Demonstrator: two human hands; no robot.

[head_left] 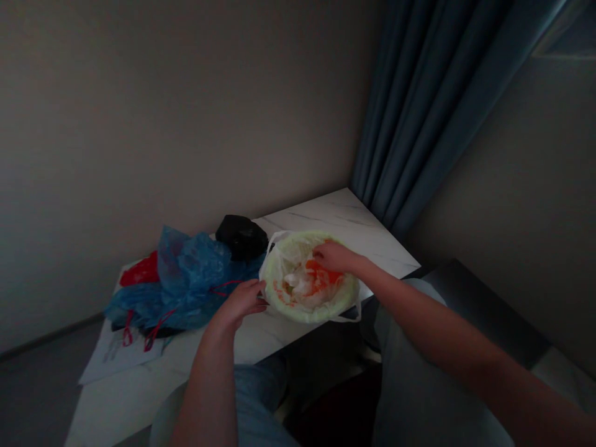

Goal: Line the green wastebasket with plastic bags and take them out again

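A round bin (302, 315) with a pale green rim stands at the table's front edge, lined with a translucent white plastic bag (279, 264). Loose bag handles hang over its sides. Inside lies crumpled orange-and-white plastic (323, 279); whether it is part of the liner or a separate bag, I cannot tell. My left hand (244, 301) grips the lined rim at the left, thumb on top and fingers partly hidden. Reaching in over the right side, my right hand (333, 256) has its fingers curled at the orange plastic, fingertips partly hidden.
Blue plastic bags (190, 273) with red drawstrings lie heaped at the left, beside a red bag (140, 270) and a black bag (241, 236). A printed paper sheet (118, 357) sticks out under them. The white marbled table (326, 211) meets the wall; blue curtains (419, 105) hang right.
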